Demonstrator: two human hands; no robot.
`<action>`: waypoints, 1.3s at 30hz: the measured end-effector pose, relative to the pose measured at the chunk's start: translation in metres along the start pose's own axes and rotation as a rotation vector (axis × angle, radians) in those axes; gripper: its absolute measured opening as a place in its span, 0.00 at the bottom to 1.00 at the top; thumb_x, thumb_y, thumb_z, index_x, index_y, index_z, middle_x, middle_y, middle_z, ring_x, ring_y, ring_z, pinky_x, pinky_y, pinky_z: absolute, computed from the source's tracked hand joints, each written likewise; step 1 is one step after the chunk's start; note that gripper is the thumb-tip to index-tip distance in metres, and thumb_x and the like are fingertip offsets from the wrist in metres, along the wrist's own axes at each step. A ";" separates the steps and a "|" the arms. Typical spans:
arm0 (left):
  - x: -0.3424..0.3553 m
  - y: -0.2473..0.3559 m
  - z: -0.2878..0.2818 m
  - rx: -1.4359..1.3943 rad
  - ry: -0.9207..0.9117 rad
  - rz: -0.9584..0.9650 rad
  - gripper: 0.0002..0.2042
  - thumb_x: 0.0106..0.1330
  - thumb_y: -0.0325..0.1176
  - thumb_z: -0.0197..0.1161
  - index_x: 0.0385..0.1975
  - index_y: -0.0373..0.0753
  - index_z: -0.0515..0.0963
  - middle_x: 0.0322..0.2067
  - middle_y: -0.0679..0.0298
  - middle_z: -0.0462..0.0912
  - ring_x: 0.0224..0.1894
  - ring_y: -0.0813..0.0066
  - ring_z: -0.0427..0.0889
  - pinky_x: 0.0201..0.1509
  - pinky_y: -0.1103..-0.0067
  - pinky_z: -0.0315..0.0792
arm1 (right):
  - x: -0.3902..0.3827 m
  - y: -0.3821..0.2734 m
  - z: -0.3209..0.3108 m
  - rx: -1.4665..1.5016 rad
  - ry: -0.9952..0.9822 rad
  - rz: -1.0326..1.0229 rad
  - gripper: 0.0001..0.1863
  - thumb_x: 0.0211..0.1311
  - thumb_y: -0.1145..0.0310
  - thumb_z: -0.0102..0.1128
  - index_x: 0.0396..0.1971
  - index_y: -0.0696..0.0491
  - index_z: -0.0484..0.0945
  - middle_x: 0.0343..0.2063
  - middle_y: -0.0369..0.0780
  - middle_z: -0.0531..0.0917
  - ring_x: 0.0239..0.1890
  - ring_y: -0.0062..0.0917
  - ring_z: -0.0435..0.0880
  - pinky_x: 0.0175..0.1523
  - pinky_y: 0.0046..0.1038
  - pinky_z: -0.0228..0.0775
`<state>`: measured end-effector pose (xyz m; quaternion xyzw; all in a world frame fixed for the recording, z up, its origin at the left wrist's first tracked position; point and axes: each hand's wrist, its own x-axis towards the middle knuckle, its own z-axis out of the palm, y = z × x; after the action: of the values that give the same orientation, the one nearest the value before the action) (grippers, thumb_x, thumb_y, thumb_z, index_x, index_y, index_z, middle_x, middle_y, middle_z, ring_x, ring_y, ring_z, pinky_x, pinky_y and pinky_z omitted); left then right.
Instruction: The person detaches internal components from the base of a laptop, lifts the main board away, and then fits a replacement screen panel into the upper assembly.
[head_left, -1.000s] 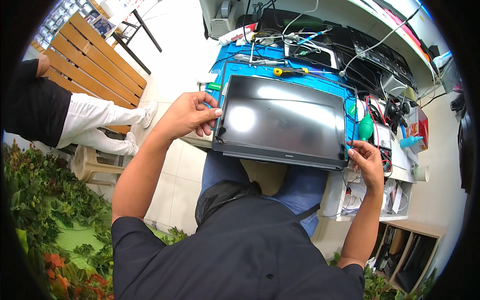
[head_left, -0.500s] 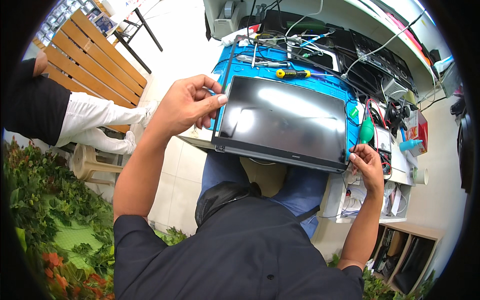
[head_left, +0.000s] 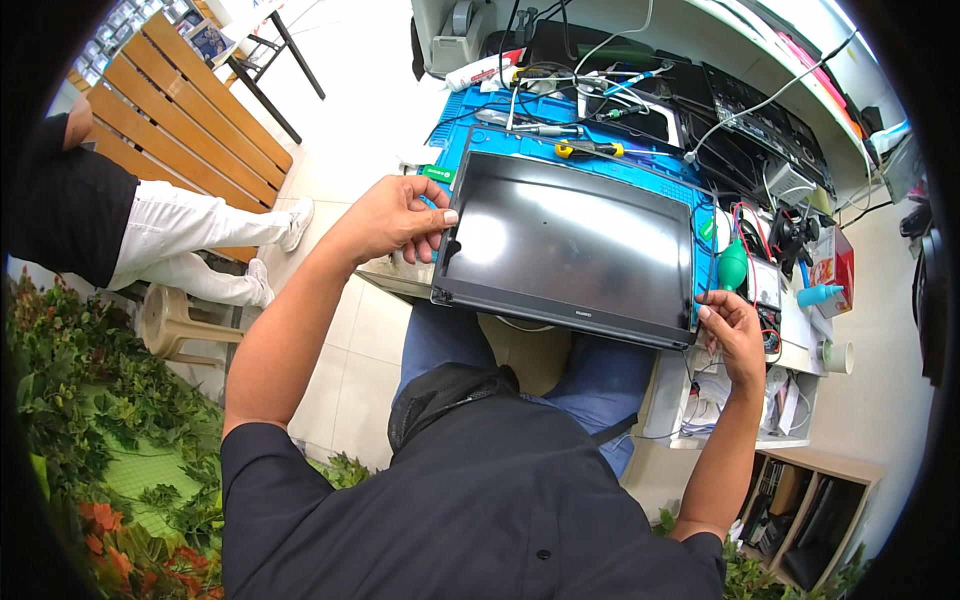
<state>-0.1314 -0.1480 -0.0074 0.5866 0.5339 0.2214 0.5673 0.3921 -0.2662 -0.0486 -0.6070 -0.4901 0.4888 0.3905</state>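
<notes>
A black laptop screen panel point(head_left: 575, 245) lies at the front of the blue work mat point(head_left: 462, 112), its glossy face reflecting bright light. Around it sits a thin black screen bezel point(head_left: 570, 316) with a wider lower strip. Thumb and fingers of my left hand point(head_left: 400, 222) are closed on the bezel's left side. At the lower right corner, my right hand point(head_left: 735, 332) pinches the bezel's right side. The bezel's far edge shows as a thin line just beyond the panel; whether it touches the mat cannot be told.
Beyond the panel lie a yellow-and-black screwdriver point(head_left: 590, 149), tweezers and tangled cables. A green air blower point(head_left: 733, 265) and a multimeter point(head_left: 768, 322) are at the right, near a light-blue bottle point(head_left: 820, 294). Another person's legs point(head_left: 200, 235) extend beside a wooden bench point(head_left: 195, 95) at left.
The bezel's far left part has come down from above the mat toward the panel. My left hand has moved slightly down and right; my right hand keeps its place.
</notes>
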 end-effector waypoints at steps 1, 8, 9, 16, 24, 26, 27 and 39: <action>-0.001 0.001 0.000 -0.006 0.001 -0.002 0.18 0.76 0.39 0.75 0.51 0.31 0.79 0.25 0.65 0.87 0.22 0.81 0.86 0.23 0.84 0.77 | 0.001 -0.001 0.000 0.003 -0.005 0.002 0.14 0.73 0.71 0.72 0.51 0.62 0.84 0.28 0.30 0.82 0.21 0.08 0.75 0.24 0.15 0.68; 0.007 0.001 0.000 -0.005 0.011 0.031 0.18 0.76 0.38 0.75 0.52 0.29 0.78 0.26 0.64 0.87 0.23 0.80 0.87 0.24 0.83 0.78 | 0.002 0.003 0.000 0.029 0.015 -0.018 0.14 0.74 0.70 0.72 0.52 0.61 0.84 0.29 0.30 0.83 0.20 0.08 0.73 0.24 0.14 0.65; 0.008 0.001 0.000 -0.004 0.012 0.027 0.18 0.76 0.38 0.75 0.52 0.29 0.78 0.26 0.64 0.87 0.23 0.80 0.87 0.24 0.83 0.78 | 0.001 0.003 0.000 0.034 0.016 -0.019 0.14 0.74 0.70 0.71 0.52 0.61 0.84 0.29 0.30 0.83 0.20 0.08 0.74 0.24 0.14 0.66; 0.009 -0.001 0.004 0.022 0.033 -0.024 0.16 0.76 0.34 0.74 0.52 0.29 0.80 0.26 0.64 0.87 0.24 0.79 0.87 0.26 0.82 0.79 | 0.000 0.009 0.003 0.049 0.045 -0.049 0.13 0.77 0.69 0.70 0.53 0.60 0.82 0.29 0.30 0.80 0.22 0.10 0.76 0.25 0.16 0.70; -0.051 -0.016 -0.003 0.335 -0.082 0.404 0.13 0.62 0.29 0.83 0.44 0.38 0.88 0.31 0.71 0.83 0.30 0.85 0.79 0.34 0.82 0.75 | -0.003 0.008 0.007 0.099 0.051 -0.017 0.12 0.78 0.67 0.69 0.51 0.58 0.80 0.27 0.29 0.77 0.20 0.09 0.71 0.23 0.16 0.63; -0.060 -0.020 0.017 0.384 -0.119 0.472 0.17 0.56 0.30 0.87 0.44 0.41 0.90 0.33 0.72 0.82 0.31 0.85 0.79 0.32 0.83 0.75 | -0.002 0.008 0.006 0.108 0.042 -0.006 0.12 0.77 0.67 0.69 0.51 0.58 0.80 0.27 0.28 0.76 0.21 0.09 0.70 0.23 0.16 0.63; -0.062 -0.023 0.026 0.455 -0.092 0.520 0.17 0.56 0.30 0.87 0.43 0.40 0.89 0.32 0.70 0.82 0.29 0.83 0.78 0.31 0.83 0.75 | -0.002 0.008 0.006 0.111 0.037 -0.001 0.12 0.77 0.67 0.69 0.51 0.58 0.80 0.27 0.28 0.76 0.21 0.09 0.70 0.23 0.16 0.63; -0.058 -0.030 0.035 0.621 0.074 0.526 0.10 0.57 0.27 0.85 0.35 0.41 0.90 0.29 0.68 0.85 0.28 0.77 0.84 0.32 0.78 0.78 | 0.000 0.010 0.003 0.125 0.000 0.001 0.12 0.77 0.67 0.69 0.52 0.58 0.81 0.30 0.29 0.79 0.23 0.08 0.71 0.24 0.15 0.64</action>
<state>-0.1316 -0.2200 -0.0232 0.8383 0.4272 0.2080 0.2676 0.3910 -0.2687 -0.0585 -0.5817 -0.4581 0.5186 0.4276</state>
